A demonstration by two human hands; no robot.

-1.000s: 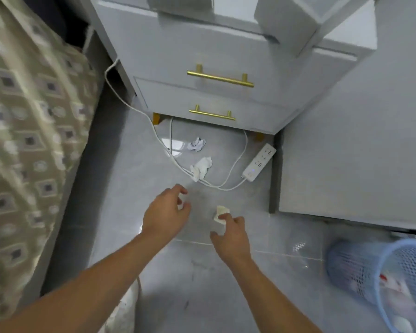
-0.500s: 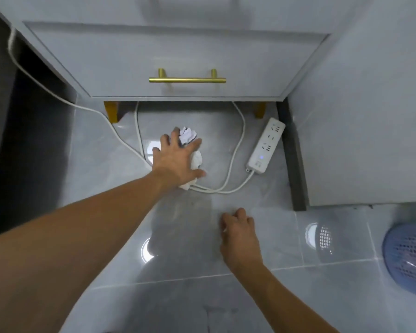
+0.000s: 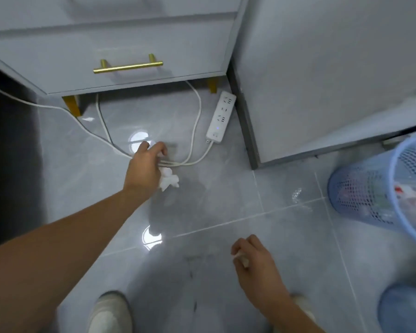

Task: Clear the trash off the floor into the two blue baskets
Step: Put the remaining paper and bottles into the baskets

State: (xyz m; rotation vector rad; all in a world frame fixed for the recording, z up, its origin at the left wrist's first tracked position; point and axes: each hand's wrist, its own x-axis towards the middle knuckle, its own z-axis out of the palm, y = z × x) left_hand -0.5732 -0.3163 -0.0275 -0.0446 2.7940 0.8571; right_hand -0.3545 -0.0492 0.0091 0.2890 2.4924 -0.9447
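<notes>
My left hand (image 3: 145, 165) hangs over the floor in front of the cabinet, shut on crumpled white tissue (image 3: 169, 180) that sticks out below the palm. My right hand (image 3: 255, 260) is lower in the view, closed around a small pale paper scrap (image 3: 242, 257) that shows between the fingers. A blue mesh basket (image 3: 360, 193) holding trash stands at the right edge, well right of both hands. The rim of a second blue basket (image 3: 404, 308) shows at the bottom right corner.
A white power strip (image 3: 221, 116) and its looping white cables (image 3: 195, 131) lie on the grey tiles just beyond my left hand. A grey drawer cabinet (image 3: 130, 44) on gold legs stands behind. A grey panel (image 3: 322, 80) rises at the right. My shoes (image 3: 109, 311) show at the bottom.
My left hand has closed on the white tissue and pulled it back from under the cabinet. My right hand has drawn back toward me. The view has swung right, showing more of the basket.
</notes>
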